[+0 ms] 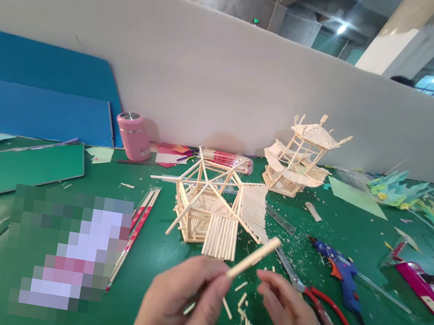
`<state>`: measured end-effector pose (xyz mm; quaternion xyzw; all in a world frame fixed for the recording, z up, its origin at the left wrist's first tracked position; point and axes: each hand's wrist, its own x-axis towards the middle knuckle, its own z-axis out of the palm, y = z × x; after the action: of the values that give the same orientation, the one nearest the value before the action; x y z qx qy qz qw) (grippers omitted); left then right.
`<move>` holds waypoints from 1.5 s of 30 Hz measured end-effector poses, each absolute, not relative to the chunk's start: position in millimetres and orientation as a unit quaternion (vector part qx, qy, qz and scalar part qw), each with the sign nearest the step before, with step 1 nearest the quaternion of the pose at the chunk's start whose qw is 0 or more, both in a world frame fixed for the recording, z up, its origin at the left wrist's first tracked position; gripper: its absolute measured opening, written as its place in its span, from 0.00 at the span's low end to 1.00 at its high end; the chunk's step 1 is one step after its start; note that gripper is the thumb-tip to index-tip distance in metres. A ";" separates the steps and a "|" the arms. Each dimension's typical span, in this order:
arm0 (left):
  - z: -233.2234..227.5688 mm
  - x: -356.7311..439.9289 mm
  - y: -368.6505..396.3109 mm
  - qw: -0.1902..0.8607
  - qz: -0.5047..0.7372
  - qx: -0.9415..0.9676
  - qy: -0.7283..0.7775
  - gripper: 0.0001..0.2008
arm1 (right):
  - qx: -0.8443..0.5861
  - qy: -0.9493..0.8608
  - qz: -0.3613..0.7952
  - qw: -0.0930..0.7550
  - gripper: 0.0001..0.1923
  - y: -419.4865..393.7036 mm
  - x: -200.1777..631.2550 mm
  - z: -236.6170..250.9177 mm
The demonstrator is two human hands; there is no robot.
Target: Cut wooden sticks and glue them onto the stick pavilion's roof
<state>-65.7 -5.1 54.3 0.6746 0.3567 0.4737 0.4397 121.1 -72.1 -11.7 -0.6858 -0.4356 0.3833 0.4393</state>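
Observation:
My left hand (181,305) pinches a short pale wooden stick (255,257) between thumb and forefinger, and the stick tilts up to the right. My right hand (290,322) is just right of it, fingers loosely curled and apart, holding nothing. Beyond both hands stands a six-sided stick frame (206,199) with spokes meeting at its top and a slatted panel (255,207) on its right side. A row of sticks (221,237) hangs at its front. Small cut stick pieces (245,323) lie scattered on the green tabletop between and below the hands.
Red-handled cutters (340,319) lie by my right hand, with a blue glue gun (344,270) and its cord beyond. A taller stick pavilion (300,159) and a pink tumbler (134,136) stand near the white partition (230,77). Wrapped chopsticks (135,232) lie left.

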 end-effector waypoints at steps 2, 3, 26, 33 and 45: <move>59.9 -72.7 4.5 0.387 0.508 0.668 0.382 0.06 | -0.622 -0.382 0.459 0.505 0.18 -49.7 96.6 -3.2; 60.7 -75.3 9.5 0.366 0.520 0.666 0.390 0.06 | -0.588 -0.365 0.500 0.520 0.16 -39.3 87.7 -0.3; 36.1 -69.8 31.3 0.422 0.465 0.688 0.364 0.06 | -0.457 -0.319 0.595 0.579 0.10 20.7 52.4 16.0; 34.2 -70.1 34.4 0.412 0.464 0.692 0.369 0.06 | -0.437 -0.320 0.602 0.587 0.08 21.3 51.9 16.9; 35.5 -68.1 34.9 0.397 0.468 0.696 0.372 0.07 | -0.431 -0.320 0.602 0.591 0.09 23.0 51.4 17.0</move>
<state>-68.1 34.9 35.5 0.6963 0.3720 0.4683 0.3969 51.4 23.0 17.0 -0.4306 -0.3200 0.6022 0.5913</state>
